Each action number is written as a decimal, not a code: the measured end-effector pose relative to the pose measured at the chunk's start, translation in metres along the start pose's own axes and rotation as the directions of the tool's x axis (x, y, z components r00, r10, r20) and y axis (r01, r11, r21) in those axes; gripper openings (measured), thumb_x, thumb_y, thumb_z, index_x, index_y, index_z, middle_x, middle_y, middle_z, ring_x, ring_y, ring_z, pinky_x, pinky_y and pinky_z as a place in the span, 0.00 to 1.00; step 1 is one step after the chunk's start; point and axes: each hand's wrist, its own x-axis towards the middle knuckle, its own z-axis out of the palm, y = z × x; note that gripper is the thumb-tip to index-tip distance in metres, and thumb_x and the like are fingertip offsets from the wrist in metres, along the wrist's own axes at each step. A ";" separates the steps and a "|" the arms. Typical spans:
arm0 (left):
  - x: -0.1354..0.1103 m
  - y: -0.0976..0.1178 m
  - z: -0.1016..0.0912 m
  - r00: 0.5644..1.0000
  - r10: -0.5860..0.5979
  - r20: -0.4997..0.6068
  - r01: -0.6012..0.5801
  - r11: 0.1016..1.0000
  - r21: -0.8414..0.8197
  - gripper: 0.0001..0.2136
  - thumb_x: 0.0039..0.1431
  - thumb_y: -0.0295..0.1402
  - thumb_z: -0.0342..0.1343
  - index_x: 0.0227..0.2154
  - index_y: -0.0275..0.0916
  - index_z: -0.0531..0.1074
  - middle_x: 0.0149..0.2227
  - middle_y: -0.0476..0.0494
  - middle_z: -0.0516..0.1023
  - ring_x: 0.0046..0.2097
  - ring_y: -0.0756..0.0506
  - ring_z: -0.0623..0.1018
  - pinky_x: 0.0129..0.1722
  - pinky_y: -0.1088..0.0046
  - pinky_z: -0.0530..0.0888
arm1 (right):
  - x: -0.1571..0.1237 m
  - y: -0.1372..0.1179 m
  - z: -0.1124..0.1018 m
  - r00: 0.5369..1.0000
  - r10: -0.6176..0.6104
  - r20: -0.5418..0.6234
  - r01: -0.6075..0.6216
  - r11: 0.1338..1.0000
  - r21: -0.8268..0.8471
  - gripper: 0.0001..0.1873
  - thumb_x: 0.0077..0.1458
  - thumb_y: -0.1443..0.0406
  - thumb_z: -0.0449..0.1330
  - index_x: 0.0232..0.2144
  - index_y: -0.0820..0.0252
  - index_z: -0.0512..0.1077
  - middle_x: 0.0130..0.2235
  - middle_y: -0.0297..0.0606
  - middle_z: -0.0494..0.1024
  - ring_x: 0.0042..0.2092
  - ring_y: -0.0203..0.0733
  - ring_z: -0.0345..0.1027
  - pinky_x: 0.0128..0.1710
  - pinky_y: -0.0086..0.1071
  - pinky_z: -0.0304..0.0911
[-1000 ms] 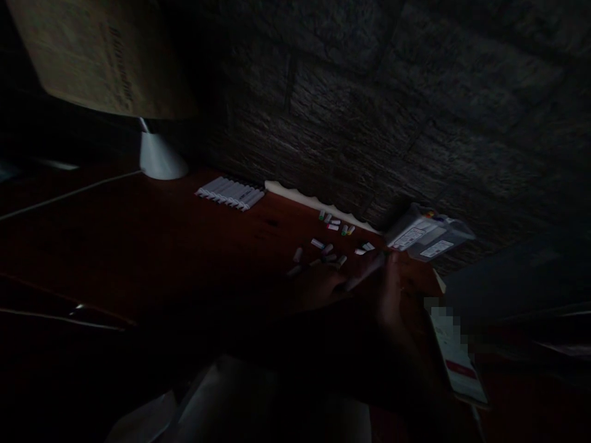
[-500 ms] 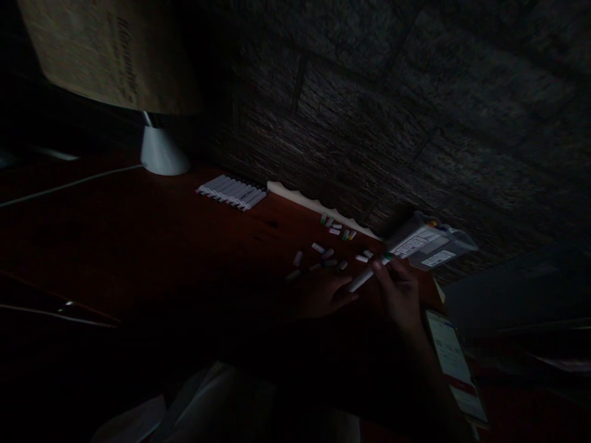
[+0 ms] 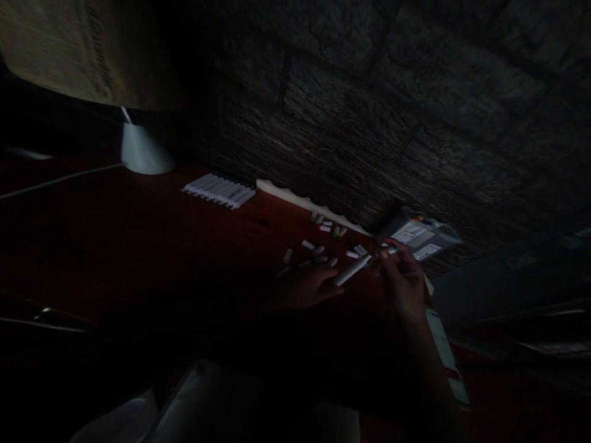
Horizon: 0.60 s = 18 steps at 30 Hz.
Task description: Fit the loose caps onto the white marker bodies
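Note:
My left hand [image 3: 314, 287] pinches the lower end of a white marker [image 3: 353, 269], which slants up to the right over the tabletop. My right hand [image 3: 402, 278] is closed around a white marker cap [image 3: 392, 249] with a green end, just off the marker's upper tip. Several loose caps lie on the table close by, among them a green-ended cap [image 3: 314, 216], a pink-ended cap [image 3: 324, 227] and a cap [image 3: 308, 244] nearer my left hand. The scene is very dark, so finger detail is partly lost.
A row of white markers [image 3: 219, 190] lies left of a wavy-edged pale strip [image 3: 305, 202] along the stone wall [image 3: 332, 123]. A clear plastic case [image 3: 422, 237] stands at right, above a phone [image 3: 447, 357]. A lamp [image 3: 144, 151] stands at left on the brown table [image 3: 115, 240].
My left hand has taken hold of the marker's lower end. My right hand has pulled the green-ended cap off the marker's tip, up to the right. The view has shifted slightly.

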 end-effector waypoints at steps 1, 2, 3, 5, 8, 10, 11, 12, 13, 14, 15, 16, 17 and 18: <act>0.001 0.000 0.000 1.000 -0.003 -0.013 0.003 1.000 0.010 0.14 0.63 0.44 0.53 0.39 0.38 0.75 0.37 0.43 0.77 0.40 0.42 0.76 0.39 0.68 0.68 | 0.000 0.000 0.001 1.000 -0.018 -0.012 0.017 0.999 -0.037 0.16 0.52 0.60 0.67 0.45 0.51 0.74 0.24 0.27 0.75 0.24 0.29 0.65 0.26 0.25 0.62; 0.001 0.000 -0.001 1.000 -0.004 -0.026 0.004 1.000 0.019 0.14 0.63 0.44 0.54 0.39 0.38 0.75 0.38 0.43 0.77 0.41 0.42 0.76 0.40 0.67 0.68 | -0.001 -0.001 0.002 0.999 -0.040 -0.027 0.037 0.996 -0.086 0.17 0.52 0.60 0.67 0.45 0.52 0.74 0.23 0.27 0.74 0.23 0.30 0.65 0.25 0.25 0.62; 0.002 0.001 -0.001 0.999 -0.006 -0.036 0.007 1.000 0.028 0.14 0.62 0.43 0.54 0.39 0.38 0.75 0.38 0.43 0.78 0.41 0.42 0.76 0.41 0.67 0.68 | -0.002 -0.002 0.004 0.997 -0.068 -0.042 0.061 0.988 -0.142 0.17 0.51 0.60 0.67 0.45 0.52 0.74 0.23 0.27 0.74 0.23 0.31 0.65 0.24 0.26 0.62; 0.002 0.003 -0.002 0.998 -0.024 -0.065 0.027 0.999 0.043 0.12 0.62 0.42 0.55 0.39 0.38 0.75 0.38 0.44 0.78 0.42 0.42 0.77 0.42 0.67 0.68 | -0.006 -0.005 0.007 0.989 -0.139 -0.053 0.121 0.958 -0.260 0.17 0.50 0.60 0.68 0.43 0.53 0.75 0.26 0.29 0.76 0.24 0.32 0.66 0.23 0.27 0.62; 0.001 0.006 -0.004 0.989 -0.076 -0.128 0.083 0.995 0.050 0.11 0.60 0.41 0.58 0.38 0.39 0.75 0.36 0.46 0.79 0.40 0.43 0.77 0.41 0.68 0.68 | -0.010 -0.008 0.009 0.977 -0.211 0.007 0.196 0.890 -0.412 0.19 0.51 0.59 0.67 0.46 0.53 0.76 0.27 0.30 0.76 0.26 0.34 0.67 0.25 0.28 0.64; 0.001 0.005 -0.004 0.983 -0.097 -0.159 0.105 0.994 0.041 0.11 0.59 0.42 0.59 0.37 0.40 0.75 0.34 0.47 0.79 0.37 0.44 0.77 0.38 0.70 0.68 | -0.011 -0.008 0.007 0.979 -0.192 0.065 0.200 0.863 -0.465 0.20 0.56 0.58 0.62 0.51 0.53 0.74 0.29 0.32 0.77 0.26 0.35 0.68 0.26 0.30 0.65; 0.001 0.004 -0.004 0.980 -0.103 -0.169 0.111 0.993 0.039 0.11 0.59 0.42 0.59 0.37 0.40 0.75 0.34 0.47 0.79 0.37 0.44 0.77 0.37 0.71 0.68 | -0.011 -0.008 0.005 0.982 -0.166 0.089 0.188 0.858 -0.478 0.21 0.59 0.57 0.59 0.53 0.53 0.73 0.30 0.33 0.78 0.26 0.35 0.68 0.27 0.30 0.65; 0.001 0.003 -0.004 0.979 -0.105 -0.177 0.114 0.993 0.037 0.11 0.58 0.42 0.60 0.36 0.40 0.75 0.33 0.47 0.79 0.36 0.45 0.77 0.36 0.71 0.68 | -0.011 -0.008 0.003 0.984 -0.139 0.107 0.174 0.860 -0.480 0.21 0.61 0.57 0.57 0.55 0.53 0.71 0.31 0.33 0.78 0.26 0.35 0.69 0.28 0.31 0.65; 0.000 0.002 -0.004 0.977 -0.106 -0.184 0.114 0.993 0.033 0.11 0.58 0.42 0.60 0.36 0.40 0.75 0.33 0.47 0.79 0.36 0.45 0.77 0.36 0.72 0.68 | -0.010 -0.007 0.002 0.986 -0.116 0.119 0.159 0.867 -0.473 0.21 0.61 0.57 0.56 0.56 0.53 0.71 0.31 0.33 0.78 0.26 0.35 0.68 0.28 0.31 0.65; 0.000 0.001 -0.003 0.976 -0.106 -0.188 0.113 0.993 0.024 0.11 0.58 0.42 0.60 0.35 0.39 0.76 0.33 0.47 0.79 0.36 0.45 0.77 0.35 0.72 0.68 | -0.009 -0.007 0.001 0.988 -0.100 0.122 0.145 0.878 -0.456 0.21 0.61 0.57 0.57 0.55 0.53 0.71 0.30 0.32 0.78 0.25 0.34 0.68 0.28 0.31 0.64; 0.000 0.001 -0.002 0.976 -0.104 -0.189 0.108 0.994 0.008 0.11 0.58 0.42 0.60 0.35 0.39 0.76 0.33 0.47 0.79 0.35 0.46 0.77 0.35 0.73 0.68 | -0.008 -0.006 0.001 0.989 -0.091 0.114 0.131 0.894 -0.428 0.21 0.59 0.57 0.58 0.54 0.52 0.72 0.29 0.31 0.77 0.25 0.34 0.68 0.28 0.31 0.64; 0.001 0.001 -0.001 0.978 -0.100 -0.184 0.099 0.995 -0.013 0.12 0.58 0.43 0.60 0.35 0.39 0.76 0.32 0.48 0.79 0.35 0.46 0.77 0.35 0.73 0.68 | -0.008 -0.004 0.001 0.991 -0.085 0.102 0.118 0.914 -0.388 0.20 0.57 0.57 0.61 0.52 0.52 0.74 0.29 0.31 0.77 0.26 0.34 0.69 0.29 0.31 0.65; 0.001 0.001 -0.001 0.980 -0.092 -0.176 0.087 0.996 -0.037 0.12 0.59 0.43 0.59 0.35 0.39 0.76 0.32 0.48 0.79 0.34 0.47 0.76 0.34 0.73 0.67 | -0.007 -0.003 0.002 0.993 -0.080 0.088 0.105 0.935 -0.338 0.18 0.55 0.58 0.63 0.49 0.51 0.75 0.30 0.31 0.78 0.28 0.35 0.70 0.31 0.31 0.65; 0.001 0.002 0.000 0.982 -0.084 -0.169 0.075 0.995 -0.060 0.13 0.59 0.44 0.59 0.35 0.39 0.76 0.32 0.49 0.79 0.33 0.47 0.76 0.33 0.73 0.67 | -0.007 -0.001 0.004 0.994 -0.071 0.079 0.091 0.954 -0.285 0.17 0.53 0.58 0.65 0.46 0.51 0.76 0.32 0.31 0.79 0.32 0.36 0.72 0.34 0.32 0.66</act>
